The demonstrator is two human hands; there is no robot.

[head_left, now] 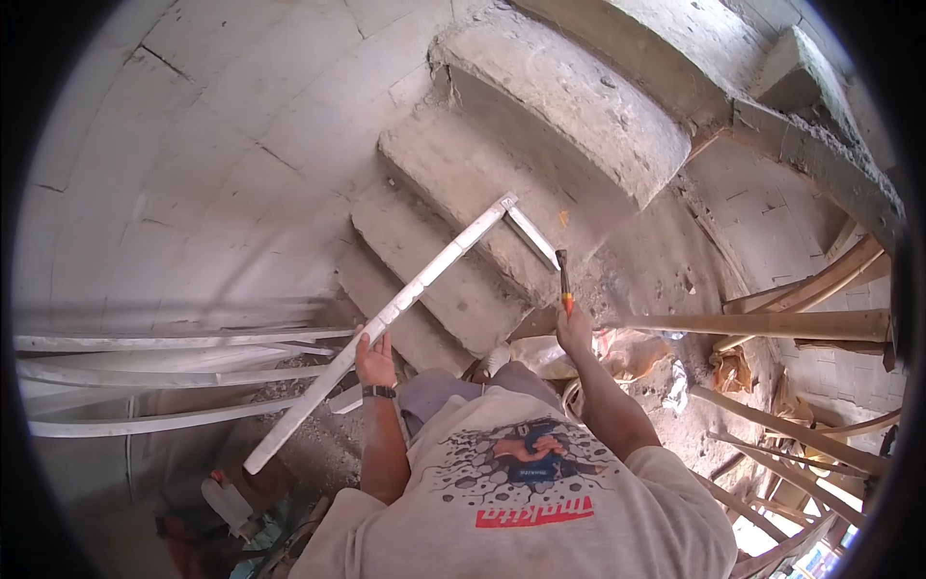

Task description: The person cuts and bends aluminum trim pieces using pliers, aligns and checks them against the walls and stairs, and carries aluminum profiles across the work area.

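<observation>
A long white bar (415, 288) slants across the concrete steps, with a shorter piece (532, 238) joined at its upper end at an angle. My left hand (374, 361), with a dark band on its wrist, grips the long bar at its lower half. In my right hand (574, 328) is a tool (565, 286) with a red and yellow handle, its dark head pointing up. That dark head is close to the free end of the short piece; whether they touch is hard to tell.
Rough concrete steps (569, 101) curve up to the upper right. Several pale rails (174, 378) run along the left. Wooden poles (772, 325) cross the right side. Crumpled plastic (637, 352) lies right of my right arm, and red and green items (207, 536) are at lower left.
</observation>
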